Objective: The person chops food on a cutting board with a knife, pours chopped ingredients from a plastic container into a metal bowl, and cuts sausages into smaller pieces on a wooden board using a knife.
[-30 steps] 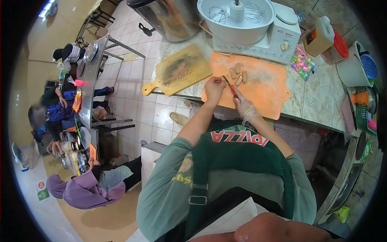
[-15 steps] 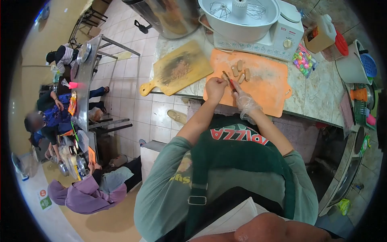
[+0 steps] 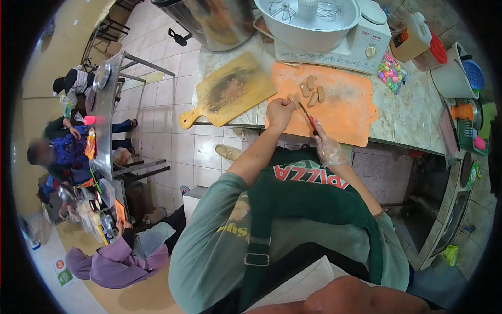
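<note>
My left hand [image 3: 281,113], bare, is closed at the left edge of the orange cutting board [image 3: 345,123], its fingertips pinching a small brown piece [image 3: 293,98]. In a clear plastic glove, my right hand [image 3: 328,148] grips the handle of a knife [image 3: 308,117] with red on it. The blade points up and left, its tip close beside the pinched piece. Just beyond the knife lie several brown blocks [image 3: 313,97], apart from both hands. What the brown stuff is cannot be made out.
Left of the orange board, a wooden board [image 3: 227,93] carries brown crumbs. A white mixer [image 3: 324,52] stands behind. On the right are a candy bag [image 3: 391,73], a jug [image 3: 413,39] and a white bucket [image 3: 447,78]. Other people work at a metal table [image 3: 106,120] far left.
My right hand has drawn the knife back toward me and slightly right, away from the pinched piece. The left hand stays in nearly the same place.
</note>
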Demonstrator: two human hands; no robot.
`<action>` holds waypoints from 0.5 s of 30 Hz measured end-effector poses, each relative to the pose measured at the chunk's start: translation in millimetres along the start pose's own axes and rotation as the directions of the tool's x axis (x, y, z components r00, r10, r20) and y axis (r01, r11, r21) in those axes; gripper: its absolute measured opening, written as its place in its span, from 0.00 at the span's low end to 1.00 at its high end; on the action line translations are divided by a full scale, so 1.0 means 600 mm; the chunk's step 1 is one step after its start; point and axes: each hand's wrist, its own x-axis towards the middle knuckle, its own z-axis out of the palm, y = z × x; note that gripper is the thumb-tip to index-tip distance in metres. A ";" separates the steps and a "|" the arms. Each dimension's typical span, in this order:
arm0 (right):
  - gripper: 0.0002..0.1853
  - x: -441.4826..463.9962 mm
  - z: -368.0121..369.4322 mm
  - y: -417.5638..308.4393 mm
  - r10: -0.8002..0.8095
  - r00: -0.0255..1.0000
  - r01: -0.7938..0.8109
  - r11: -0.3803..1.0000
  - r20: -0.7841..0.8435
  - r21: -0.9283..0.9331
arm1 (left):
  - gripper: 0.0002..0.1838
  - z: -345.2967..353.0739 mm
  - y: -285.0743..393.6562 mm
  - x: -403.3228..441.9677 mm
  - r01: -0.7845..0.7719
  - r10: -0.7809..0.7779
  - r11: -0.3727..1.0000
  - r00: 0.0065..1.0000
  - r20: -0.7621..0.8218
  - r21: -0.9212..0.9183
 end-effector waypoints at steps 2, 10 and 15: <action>0.26 0.018 0.015 0.002 -0.012 1.000 0.012 1.000 -0.021 -0.011 | 0.10 0.001 -0.003 0.003 0.012 -0.012 1.000 1.000 0.013 -0.006; 0.27 0.037 0.011 -0.041 0.119 0.988 -0.117 0.993 0.099 -0.024 | 0.10 -0.005 0.004 0.004 0.012 -0.012 1.000 0.999 0.047 -0.011; 0.27 0.057 0.043 -0.018 -0.138 0.983 0.134 0.990 -0.121 -0.046 | 0.10 -0.006 0.001 0.003 -0.018 0.020 1.000 0.998 0.061 -0.022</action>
